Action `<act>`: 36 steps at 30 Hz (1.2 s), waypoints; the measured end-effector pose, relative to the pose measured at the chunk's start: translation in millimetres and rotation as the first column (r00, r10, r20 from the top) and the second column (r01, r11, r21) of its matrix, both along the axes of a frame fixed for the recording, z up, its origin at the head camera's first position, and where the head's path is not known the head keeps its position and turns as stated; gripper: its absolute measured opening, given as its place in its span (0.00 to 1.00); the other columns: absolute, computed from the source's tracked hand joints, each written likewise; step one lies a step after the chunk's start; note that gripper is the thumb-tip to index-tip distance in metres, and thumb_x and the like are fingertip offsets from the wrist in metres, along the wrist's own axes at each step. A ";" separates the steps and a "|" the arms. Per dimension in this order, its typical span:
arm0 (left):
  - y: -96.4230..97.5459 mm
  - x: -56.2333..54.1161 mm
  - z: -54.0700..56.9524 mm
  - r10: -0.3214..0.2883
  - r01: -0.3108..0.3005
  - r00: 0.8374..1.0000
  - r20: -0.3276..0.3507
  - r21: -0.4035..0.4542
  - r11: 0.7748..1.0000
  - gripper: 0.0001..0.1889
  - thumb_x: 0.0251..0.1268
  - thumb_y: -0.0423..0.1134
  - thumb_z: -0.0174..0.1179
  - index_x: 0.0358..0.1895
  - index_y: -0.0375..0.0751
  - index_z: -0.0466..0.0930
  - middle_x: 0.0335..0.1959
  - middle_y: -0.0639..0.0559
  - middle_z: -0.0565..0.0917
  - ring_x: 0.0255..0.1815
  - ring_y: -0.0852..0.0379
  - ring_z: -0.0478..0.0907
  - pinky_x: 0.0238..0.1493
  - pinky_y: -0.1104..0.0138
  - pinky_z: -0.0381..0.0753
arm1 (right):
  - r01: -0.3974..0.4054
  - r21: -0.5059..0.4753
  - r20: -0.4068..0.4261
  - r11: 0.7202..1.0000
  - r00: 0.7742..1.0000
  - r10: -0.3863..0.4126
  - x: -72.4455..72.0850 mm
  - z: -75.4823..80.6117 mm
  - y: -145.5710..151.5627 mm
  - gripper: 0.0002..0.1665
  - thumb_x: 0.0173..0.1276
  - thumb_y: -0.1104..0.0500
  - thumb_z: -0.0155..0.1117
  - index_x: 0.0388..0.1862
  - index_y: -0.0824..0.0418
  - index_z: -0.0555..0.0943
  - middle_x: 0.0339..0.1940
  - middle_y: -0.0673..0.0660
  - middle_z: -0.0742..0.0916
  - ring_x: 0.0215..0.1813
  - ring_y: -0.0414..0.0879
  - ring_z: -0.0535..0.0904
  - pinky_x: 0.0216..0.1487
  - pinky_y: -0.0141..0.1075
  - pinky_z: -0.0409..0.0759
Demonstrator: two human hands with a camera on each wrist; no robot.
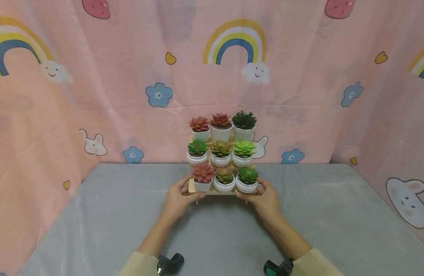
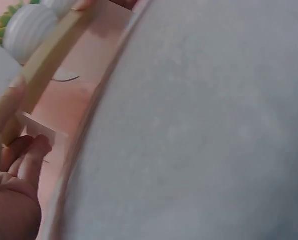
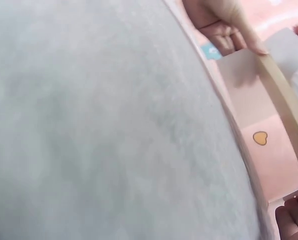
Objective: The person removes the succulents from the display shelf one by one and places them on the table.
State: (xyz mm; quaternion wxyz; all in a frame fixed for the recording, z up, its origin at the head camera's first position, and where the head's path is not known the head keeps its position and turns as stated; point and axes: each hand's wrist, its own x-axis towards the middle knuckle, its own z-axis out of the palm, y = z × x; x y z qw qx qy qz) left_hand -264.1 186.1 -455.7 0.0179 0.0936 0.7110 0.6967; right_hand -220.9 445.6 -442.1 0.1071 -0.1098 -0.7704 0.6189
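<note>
Both hands hold a three-tier wooden stand [image 1: 229,193] over the table, one at each front lower corner. My left hand [image 1: 177,199] grips the left corner, thumb on the front edge and fingers curled behind; the left wrist view shows this wooden edge [image 2: 54,52] close up. At the right corner, my right hand [image 1: 268,201] grips the same way. Clear side panels [image 2: 41,127] extend below the shelf. Three rows of small white pots stand upright on the tiers, holding succulents: a pink one [image 1: 203,172] at front left, a dark green one [image 1: 244,120] at top right.
A grey-covered table [image 1: 104,214] lies beneath the hands. Behind it and along both sides hangs a pink curtain [image 1: 301,115] printed with rainbows, rabbits and flowers. Dark wrist cameras [image 1: 170,263] sit at both cuffs.
</note>
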 end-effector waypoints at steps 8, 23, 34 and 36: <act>-6.2 2.3 4.7 0.012 -0.011 0.999 0.030 -0.032 0.999 0.40 0.53 0.28 0.75 0.72 0.34 0.69 0.59 0.32 0.83 0.52 0.49 0.87 0.37 0.72 0.85 | -0.062 0.000 -0.005 0.998 0.998 0.062 -5.3 -0.7 1.2 0.41 0.50 0.65 0.83 0.62 0.62 0.73 0.54 0.66 0.88 0.41 0.29 0.85 0.38 0.26 0.83; -7.4 1.2 -3.0 -0.031 0.029 0.999 -0.009 -0.147 0.989 0.44 0.54 0.37 0.77 0.75 0.42 0.65 0.61 0.38 0.83 0.57 0.45 0.85 0.48 0.67 0.87 | -0.175 0.028 -0.032 0.984 0.984 0.176 0.7 -6.5 16.8 0.43 0.58 0.60 0.79 0.69 0.62 0.68 0.64 0.66 0.83 0.49 0.26 0.83 0.49 0.24 0.83; -5.0 4.8 -0.1 -0.017 0.016 1.000 -0.003 -0.148 0.989 0.43 0.56 0.34 0.75 0.75 0.41 0.65 0.59 0.35 0.83 0.55 0.43 0.86 0.43 0.68 0.88 | -0.220 -0.018 -0.084 0.975 0.972 0.218 0.8 -7.2 26.3 0.44 0.61 0.67 0.74 0.75 0.63 0.65 0.64 0.72 0.81 0.49 0.27 0.84 0.44 0.28 0.86; -6.2 5.9 0.3 -0.011 0.011 1.000 0.002 -0.148 0.989 0.43 0.55 0.33 0.75 0.75 0.41 0.66 0.59 0.35 0.83 0.55 0.43 0.86 0.42 0.68 0.88 | -0.236 -0.052 -0.070 0.970 0.970 0.232 0.3 -6.7 27.5 0.45 0.62 0.68 0.74 0.75 0.63 0.64 0.65 0.72 0.81 0.50 0.28 0.84 0.45 0.27 0.86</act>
